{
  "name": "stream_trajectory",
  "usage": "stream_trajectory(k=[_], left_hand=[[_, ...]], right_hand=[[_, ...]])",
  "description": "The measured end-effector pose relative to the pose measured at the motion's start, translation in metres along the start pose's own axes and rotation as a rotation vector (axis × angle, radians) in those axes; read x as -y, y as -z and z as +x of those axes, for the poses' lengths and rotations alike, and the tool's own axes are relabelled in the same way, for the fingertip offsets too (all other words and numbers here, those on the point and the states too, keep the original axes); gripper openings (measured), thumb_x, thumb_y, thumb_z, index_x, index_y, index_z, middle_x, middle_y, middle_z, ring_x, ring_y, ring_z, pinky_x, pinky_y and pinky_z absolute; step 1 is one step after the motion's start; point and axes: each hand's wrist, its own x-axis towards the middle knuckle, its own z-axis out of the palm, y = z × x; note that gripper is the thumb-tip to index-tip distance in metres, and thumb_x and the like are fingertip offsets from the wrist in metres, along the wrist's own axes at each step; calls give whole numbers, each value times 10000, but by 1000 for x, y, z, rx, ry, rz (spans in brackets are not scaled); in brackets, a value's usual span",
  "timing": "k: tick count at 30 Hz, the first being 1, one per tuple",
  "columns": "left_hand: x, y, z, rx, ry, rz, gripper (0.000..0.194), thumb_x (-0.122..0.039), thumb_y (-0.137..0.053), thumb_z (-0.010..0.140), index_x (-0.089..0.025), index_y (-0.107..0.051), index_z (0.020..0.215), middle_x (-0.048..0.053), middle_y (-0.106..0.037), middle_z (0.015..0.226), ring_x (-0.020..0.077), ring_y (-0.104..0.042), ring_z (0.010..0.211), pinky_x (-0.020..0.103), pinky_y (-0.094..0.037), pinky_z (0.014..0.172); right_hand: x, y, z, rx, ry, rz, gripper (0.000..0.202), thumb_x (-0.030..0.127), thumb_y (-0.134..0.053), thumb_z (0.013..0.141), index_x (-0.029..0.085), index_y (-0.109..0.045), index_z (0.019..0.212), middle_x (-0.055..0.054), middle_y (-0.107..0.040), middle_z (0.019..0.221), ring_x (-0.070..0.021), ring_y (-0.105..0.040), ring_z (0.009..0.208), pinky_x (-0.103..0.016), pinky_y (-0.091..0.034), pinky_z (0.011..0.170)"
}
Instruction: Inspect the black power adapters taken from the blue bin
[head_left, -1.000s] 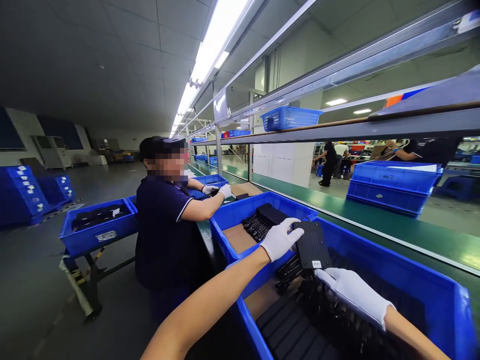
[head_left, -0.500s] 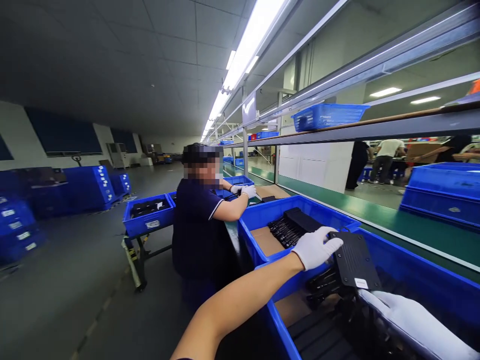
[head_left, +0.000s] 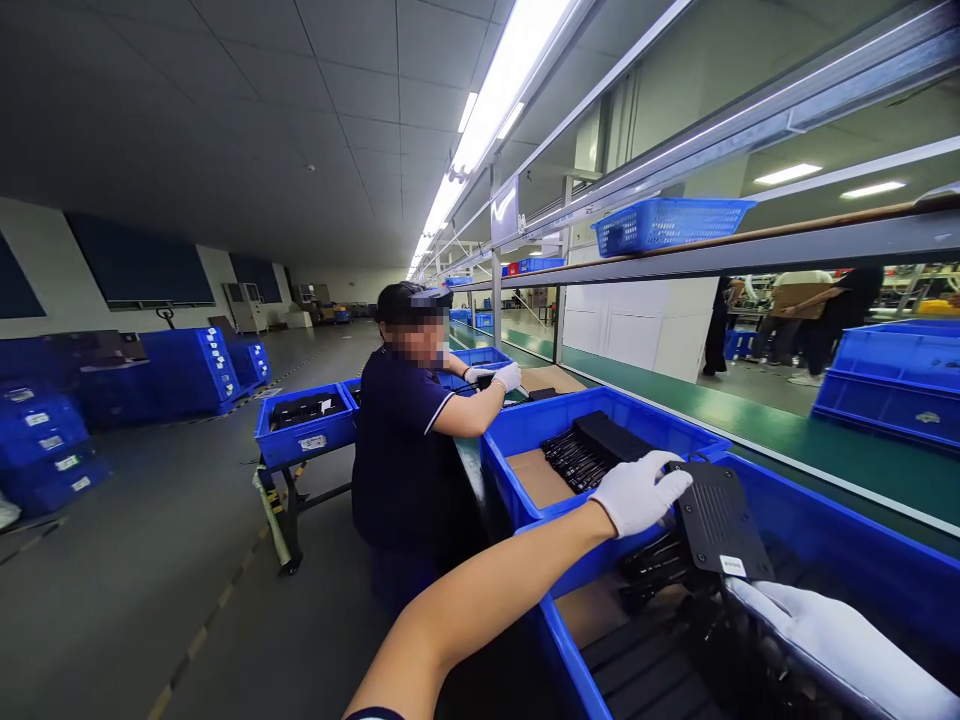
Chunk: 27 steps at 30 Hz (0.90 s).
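A black ribbed box (head_left: 721,515) with a small white label is held tilted above the near blue crate (head_left: 574,660). My left hand (head_left: 637,495), in a white glove, grips its upper left corner. Gloved too, my right hand (head_left: 821,630) holds its lower edge near the label. Black cables hang beneath the box, partly hidden by it. More black boxes (head_left: 645,670) lie in the crate below. Behind it, a second blue crate (head_left: 499,465) holds a row of black units with cables (head_left: 577,455) on cardboard.
A person (head_left: 397,440) in dark clothes and white gloves works at the bench, left of centre. Stacked blue crates (head_left: 892,385) stand on the green belt (head_left: 787,405) at right. A blue basket (head_left: 667,225) sits on the shelf above.
The view has shifted slightly, so most things appear a little farther right. Both my hands keep hold of the black box. The co-worker's head and hands have moved slightly.
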Motion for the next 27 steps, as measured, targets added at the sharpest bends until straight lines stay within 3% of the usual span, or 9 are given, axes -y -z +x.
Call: stream_trajectory(k=[3,13,18,22,27], left_hand=[[0,0,0,-3,-9,6,534,-576,-319,918,-257,-490,1311,54,-669,1045,230,-634,961,355,-487,874],[-2,1,0,6,5,38,540,-575,-321,916,-253,-487,1317,56,-673,1047,243,-628,995,368,-480,891],[-3,1,0,7,5,34,543,-576,-328,912,-248,-489,1314,58,-676,1017,242,-632,964,368,-483,875],[-2,1,0,4,5,22,535,-579,-340,908,-259,-492,1309,48,-674,1002,234,-633,934,361,-484,863],[-3,1,0,-6,-5,-9,516,-564,-360,907,-259,-501,1299,42,-666,981,222,-627,908,354,-473,868]], right_hand=[[9,7,-6,161,-7,125,485,656,-376,894,326,-730,859,-52,-730,1000,-293,-634,1011,-332,-475,854],[6,8,-5,151,-38,141,275,476,-494,850,318,-716,823,-48,-727,1018,-310,-614,1043,-347,-445,884],[6,7,-6,154,-24,148,357,540,-466,877,298,-725,830,-62,-731,994,-308,-627,1017,-337,-455,868],[7,7,-6,180,-13,119,411,605,-452,883,296,-723,904,-2,-733,997,-285,-623,1037,-289,-466,859],[14,10,-10,194,-27,147,372,562,-477,881,291,-717,968,27,-731,1011,-262,-620,1060,-259,-470,866]])
